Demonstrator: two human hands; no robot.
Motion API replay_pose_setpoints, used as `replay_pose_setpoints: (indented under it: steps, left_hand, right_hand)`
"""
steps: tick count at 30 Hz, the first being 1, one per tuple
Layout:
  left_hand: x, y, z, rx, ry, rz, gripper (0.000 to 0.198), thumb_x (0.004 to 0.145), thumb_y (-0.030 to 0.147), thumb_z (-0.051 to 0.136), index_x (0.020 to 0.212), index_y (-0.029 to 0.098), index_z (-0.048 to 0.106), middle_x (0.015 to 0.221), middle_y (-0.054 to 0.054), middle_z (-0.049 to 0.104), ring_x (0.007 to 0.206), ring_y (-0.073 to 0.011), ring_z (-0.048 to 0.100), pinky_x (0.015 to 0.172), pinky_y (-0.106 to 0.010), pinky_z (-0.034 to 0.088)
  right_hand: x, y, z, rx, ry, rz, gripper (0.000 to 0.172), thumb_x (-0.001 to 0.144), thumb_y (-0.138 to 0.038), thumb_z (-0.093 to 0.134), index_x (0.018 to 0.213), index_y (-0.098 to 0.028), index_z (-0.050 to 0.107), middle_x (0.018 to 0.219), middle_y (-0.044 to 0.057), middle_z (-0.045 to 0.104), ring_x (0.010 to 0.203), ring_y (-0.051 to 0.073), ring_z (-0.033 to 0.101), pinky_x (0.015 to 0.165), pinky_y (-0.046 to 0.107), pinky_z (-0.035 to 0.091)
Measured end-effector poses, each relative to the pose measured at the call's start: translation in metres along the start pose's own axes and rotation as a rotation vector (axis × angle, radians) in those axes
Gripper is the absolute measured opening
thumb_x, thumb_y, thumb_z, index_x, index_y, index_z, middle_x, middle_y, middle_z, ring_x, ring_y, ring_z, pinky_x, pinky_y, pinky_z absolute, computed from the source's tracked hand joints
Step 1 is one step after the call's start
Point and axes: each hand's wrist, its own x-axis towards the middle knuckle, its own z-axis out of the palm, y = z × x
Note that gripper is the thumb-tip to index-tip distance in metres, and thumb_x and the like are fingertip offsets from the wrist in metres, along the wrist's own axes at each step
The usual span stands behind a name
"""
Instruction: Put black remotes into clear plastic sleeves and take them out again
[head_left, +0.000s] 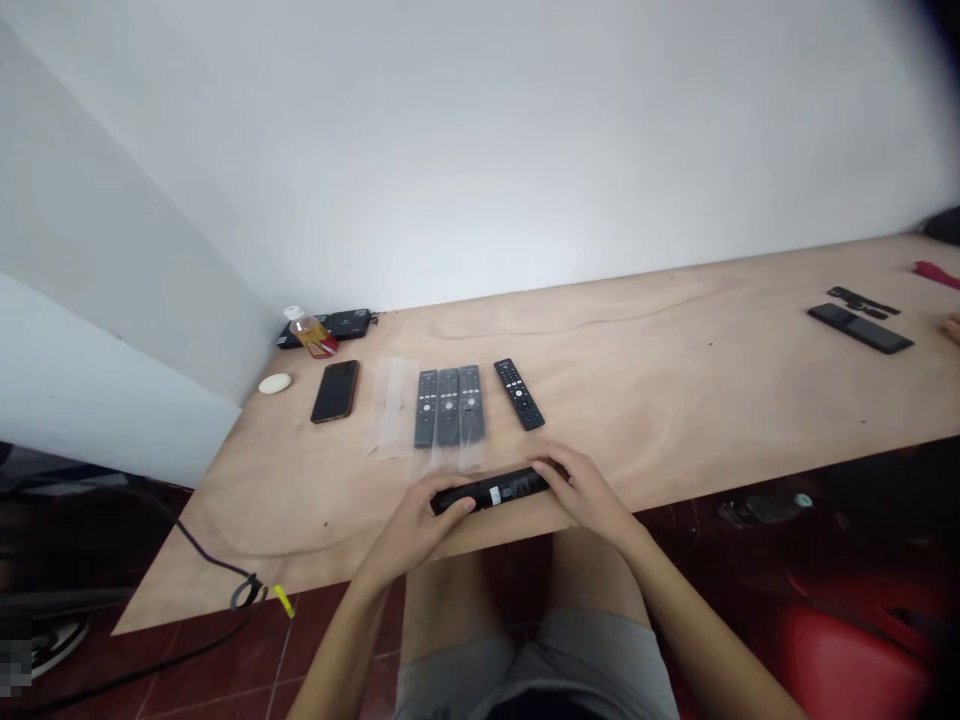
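A black remote control point(504, 490) with its labelled back facing up lies lengthwise between my hands, at the front edge of the table. My left hand point(420, 520) is closed round its left end, the thumb across the top. At the other end, my right hand point(577, 485) grips it with thumb and fingers. Just beyond are three remotes point(448, 405) side by side in clear plastic sleeves. To their right a bare remote point(519, 394) lies face up, buttons showing. Left of the sleeved ones is a flat translucent plastic sleeve point(395, 405).
On the wooden table point(675, 380), a smartphone point(335, 391), a white round lid point(275, 383), a bottle point(313, 333) and black boxes point(349, 323) stand left. Far right are a dark slab-like device point(860, 328), black strips point(862, 301) and another person's fingers point(951, 328). A cable point(202, 550) hangs front left.
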Motion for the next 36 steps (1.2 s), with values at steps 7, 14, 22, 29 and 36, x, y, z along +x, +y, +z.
replay_pose_setpoints:
  steps: [7,14,22,29,36]
  left_hand:
    - [-0.009,-0.015,0.016,0.308,0.229,0.103,0.026,0.104,0.040,0.068,0.124,0.028,0.079,0.126,-0.011,0.072,0.121,-0.0308,0.068,0.110,-0.054,0.056]
    - [-0.026,-0.011,-0.003,0.180,0.108,0.062,0.037,0.101,0.038,0.075,0.137,0.032,0.073,0.133,-0.009,0.068,0.127,-0.0296,0.065,0.112,-0.050,0.055]
    - [-0.020,-0.013,0.014,0.230,0.151,0.113,0.035,0.095,0.039,0.081,0.129,0.030,0.078,0.124,-0.009,0.070,0.120,-0.0300,0.067,0.107,-0.050,0.057]
    - [-0.010,-0.005,0.013,0.150,0.118,0.095,0.030,0.103,0.036,0.071,0.132,0.030,0.076,0.125,-0.010,0.074,0.120,-0.0285,0.069,0.106,-0.048,0.059]
    - [0.005,-0.057,-0.065,0.569,0.439,0.143,0.026,0.099,0.027,0.064,0.120,0.024,0.078,0.120,-0.011,0.075,0.117,-0.0314,0.066,0.108,-0.051,0.054]
  right_hand:
    - [-0.009,-0.001,-0.007,-0.092,-0.162,-0.072,0.041,0.100,-0.030,0.076,0.141,-0.027,0.069,0.140,0.012,0.068,0.130,0.030,0.066,0.115,0.049,0.055]
    - [-0.010,0.003,-0.010,-0.044,-0.195,-0.068,0.041,0.098,-0.023,0.080,0.137,-0.029,0.070,0.137,0.010,0.068,0.128,0.030,0.064,0.115,0.050,0.053]
    - [-0.009,-0.001,-0.011,-0.062,-0.206,-0.090,0.039,0.099,-0.024,0.078,0.137,-0.030,0.070,0.134,0.010,0.069,0.126,0.031,0.064,0.111,0.051,0.055]
    - [-0.007,-0.010,-0.016,-0.060,-0.203,-0.099,0.023,0.105,-0.037,0.073,0.125,-0.028,0.077,0.125,0.009,0.076,0.119,0.030,0.068,0.107,0.047,0.056]
    - [-0.008,-0.010,-0.006,-0.148,-0.085,-0.051,0.025,0.113,-0.034,0.055,0.113,-0.026,0.079,0.115,0.010,0.076,0.111,0.030,0.069,0.100,0.047,0.058]
